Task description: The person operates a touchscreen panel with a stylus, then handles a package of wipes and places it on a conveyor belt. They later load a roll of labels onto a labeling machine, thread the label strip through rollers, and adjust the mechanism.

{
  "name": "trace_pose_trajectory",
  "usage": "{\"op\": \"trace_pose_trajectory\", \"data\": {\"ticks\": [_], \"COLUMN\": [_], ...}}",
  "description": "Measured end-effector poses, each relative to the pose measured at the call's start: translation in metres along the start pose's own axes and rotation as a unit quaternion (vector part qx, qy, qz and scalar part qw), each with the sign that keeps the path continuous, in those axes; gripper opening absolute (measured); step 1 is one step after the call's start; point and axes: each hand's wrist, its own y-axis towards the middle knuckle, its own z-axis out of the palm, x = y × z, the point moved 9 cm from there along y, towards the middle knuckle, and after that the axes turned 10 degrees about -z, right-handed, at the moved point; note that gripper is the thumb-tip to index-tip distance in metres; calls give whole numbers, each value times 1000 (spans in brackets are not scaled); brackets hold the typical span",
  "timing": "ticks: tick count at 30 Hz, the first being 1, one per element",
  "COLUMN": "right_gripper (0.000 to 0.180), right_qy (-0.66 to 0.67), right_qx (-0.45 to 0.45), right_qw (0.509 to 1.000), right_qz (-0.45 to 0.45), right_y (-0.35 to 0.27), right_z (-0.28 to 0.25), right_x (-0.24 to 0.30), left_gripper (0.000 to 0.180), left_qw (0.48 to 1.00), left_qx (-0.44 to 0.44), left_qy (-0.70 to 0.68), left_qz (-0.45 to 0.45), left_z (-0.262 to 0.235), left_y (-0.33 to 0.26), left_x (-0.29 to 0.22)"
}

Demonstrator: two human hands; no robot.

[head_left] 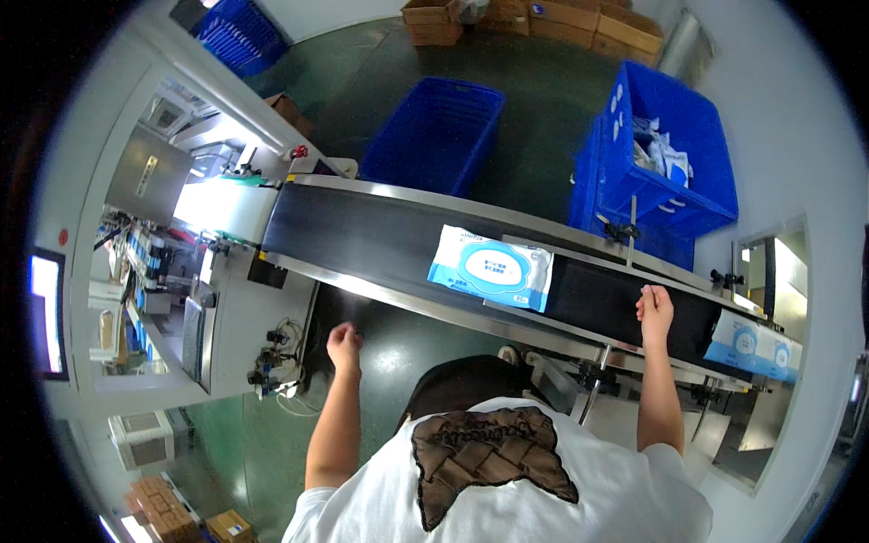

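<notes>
My white shirt fills the foreground; blue crates stand beyond the belt. My right hand rests empty, fingers loosely bent, on the belt just right of the wipes pack; my left hand hangs loosely curled, empty.

Left grip loosely curled, right grip raised, fingers bent, both forearms extended.

far pack half hidden, crate contents unclear

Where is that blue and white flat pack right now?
In the head view, the pack lies mid-belt on the black conveyor, just left of the right hand.
</notes>
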Motion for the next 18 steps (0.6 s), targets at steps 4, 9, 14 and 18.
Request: {"op": "trace_pose_trajectory", "data": {"ticks": [4, 9, 14, 18], "right_gripper": [15, 15, 15, 15], "right_qy": [5, 12, 27, 37], "right_qx": [48, 98, 153, 197], "right_qw": [999, 995, 986, 975], "right_qz": [-11, -30, -64, -95], "right_y": [11, 27, 39, 40], "right_z": [36, 78, 127, 174], "right_x": [14, 28, 48, 68], "left_gripper": [10, 15, 23, 25], "left_qw": [991, 970, 948, 949], "left_qx": [-70, -79, -64, -97], "left_qy": [30, 150, 262, 197], "left_qz": [-111, -177, -167, -225], "left_z": [-54, -76, -94, -112], "left_y": [-20, -71, -89, -96], "left_x": [114, 186, 211, 245]}}
